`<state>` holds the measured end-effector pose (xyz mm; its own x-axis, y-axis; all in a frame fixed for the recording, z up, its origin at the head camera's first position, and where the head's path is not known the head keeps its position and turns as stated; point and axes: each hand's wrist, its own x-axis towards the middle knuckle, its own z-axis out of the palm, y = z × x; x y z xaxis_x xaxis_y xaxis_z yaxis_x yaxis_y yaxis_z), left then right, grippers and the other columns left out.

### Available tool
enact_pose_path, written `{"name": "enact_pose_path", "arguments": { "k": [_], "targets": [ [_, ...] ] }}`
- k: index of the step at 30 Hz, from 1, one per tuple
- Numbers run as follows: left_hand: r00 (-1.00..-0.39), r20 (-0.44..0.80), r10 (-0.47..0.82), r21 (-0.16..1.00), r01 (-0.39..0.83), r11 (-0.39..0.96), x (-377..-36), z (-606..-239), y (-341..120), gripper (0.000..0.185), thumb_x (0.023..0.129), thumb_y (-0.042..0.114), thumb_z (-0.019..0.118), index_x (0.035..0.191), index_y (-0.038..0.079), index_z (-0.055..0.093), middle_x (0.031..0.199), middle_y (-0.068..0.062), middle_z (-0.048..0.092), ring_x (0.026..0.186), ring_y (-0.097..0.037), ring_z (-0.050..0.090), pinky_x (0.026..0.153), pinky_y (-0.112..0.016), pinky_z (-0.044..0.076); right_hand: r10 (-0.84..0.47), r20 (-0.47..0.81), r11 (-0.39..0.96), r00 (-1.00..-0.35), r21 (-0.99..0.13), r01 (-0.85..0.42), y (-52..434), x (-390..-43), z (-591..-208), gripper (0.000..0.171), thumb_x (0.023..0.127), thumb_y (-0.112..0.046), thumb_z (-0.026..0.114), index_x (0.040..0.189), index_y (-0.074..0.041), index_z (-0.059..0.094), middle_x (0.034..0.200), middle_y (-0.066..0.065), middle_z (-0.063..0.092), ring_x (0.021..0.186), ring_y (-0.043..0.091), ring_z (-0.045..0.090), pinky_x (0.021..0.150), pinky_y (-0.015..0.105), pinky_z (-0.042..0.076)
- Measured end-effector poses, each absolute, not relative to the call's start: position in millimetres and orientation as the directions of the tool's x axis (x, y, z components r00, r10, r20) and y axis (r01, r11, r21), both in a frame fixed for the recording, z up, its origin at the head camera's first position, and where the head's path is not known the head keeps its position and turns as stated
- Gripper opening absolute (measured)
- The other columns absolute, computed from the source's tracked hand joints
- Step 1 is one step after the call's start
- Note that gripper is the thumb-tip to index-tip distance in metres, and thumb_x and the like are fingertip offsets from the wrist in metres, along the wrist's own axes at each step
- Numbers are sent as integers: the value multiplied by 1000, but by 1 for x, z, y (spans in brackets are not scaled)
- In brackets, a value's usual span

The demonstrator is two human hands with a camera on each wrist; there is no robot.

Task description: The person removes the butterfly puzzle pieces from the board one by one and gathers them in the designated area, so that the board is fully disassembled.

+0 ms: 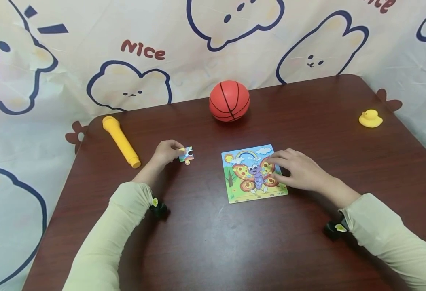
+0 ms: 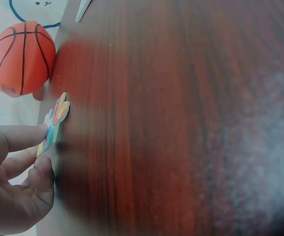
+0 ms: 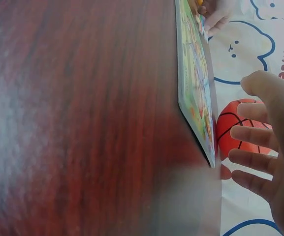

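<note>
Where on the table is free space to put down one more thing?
The near table between both sleeves is bare, as is the strip between puzzle board and duck. It is crowded between the left hand pinching a puzzle piece and the right hand on the board.

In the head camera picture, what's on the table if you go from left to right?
Yellow microphone → left hand → loose puzzle piece → orange ball → butterfly puzzle → right hand → yellow duck.

One orange ball (image 1: 229, 100). One yellow duck (image 1: 370, 119). One yellow toy torch (image 1: 120, 140). One puzzle board (image 1: 253, 173) with a butterfly picture. One loose puzzle piece (image 1: 187, 155). Two hands: left hand (image 1: 166, 152), right hand (image 1: 300, 169). One brown bench (image 1: 213, 242).
</note>
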<state>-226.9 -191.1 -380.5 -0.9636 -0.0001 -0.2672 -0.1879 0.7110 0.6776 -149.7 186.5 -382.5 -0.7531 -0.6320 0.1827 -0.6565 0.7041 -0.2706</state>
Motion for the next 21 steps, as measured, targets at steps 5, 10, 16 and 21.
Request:
{"name": "enact_pose_path", "arguments": {
  "k": [5, 10, 16, 21],
  "targets": [
    [-965, -263, 6, 682, -182, 708, -229, -381, -189, 23, 81, 13, 64, 99, -1, 62, 81, -7, 51, 65, -16, 45, 54, -23, 38, -636, 185, 699, -749, -275, -661, 184, -150, -382, 38, 78, -29, 64, 112, -12, 62, 110, 5, 58, 95, 20, 50, 79, 40, 41],
    [-968, -252, 18, 671, -162, 723, -232, -382, -188, 23, 81, 12, 63, 100, -2, 60, 83, -8, 51, 66, -17, 44, 55, -23, 38, -643, 181, 695, -744, -272, -666, 181, -150, -384, 37, 78, -28, 64, 111, -12, 63, 110, 4, 58, 95, 20, 50, 80, 40, 41],
    [-976, -216, 26, 640, -121, 759, -234, -383, -187, 23, 81, 13, 63, 98, -2, 60, 86, -9, 52, 71, -18, 46, 57, -22, 37, -635, 179, 703, -751, -267, -659, 180, -151, -384, 37, 77, -29, 65, 110, -13, 63, 109, 4, 58, 95, 21, 50, 80, 40, 41],
    [-981, -193, 35, 607, -91, 789, -233, -382, -186, 19, 82, 14, 62, 93, -1, 60, 89, -12, 54, 80, -22, 47, 62, -24, 37, -625, 173, 715, -762, -266, -647, 179, -152, -382, 37, 78, -30, 64, 111, -14, 63, 110, 4, 58, 95, 21, 50, 79, 40, 42]
  ]
}}
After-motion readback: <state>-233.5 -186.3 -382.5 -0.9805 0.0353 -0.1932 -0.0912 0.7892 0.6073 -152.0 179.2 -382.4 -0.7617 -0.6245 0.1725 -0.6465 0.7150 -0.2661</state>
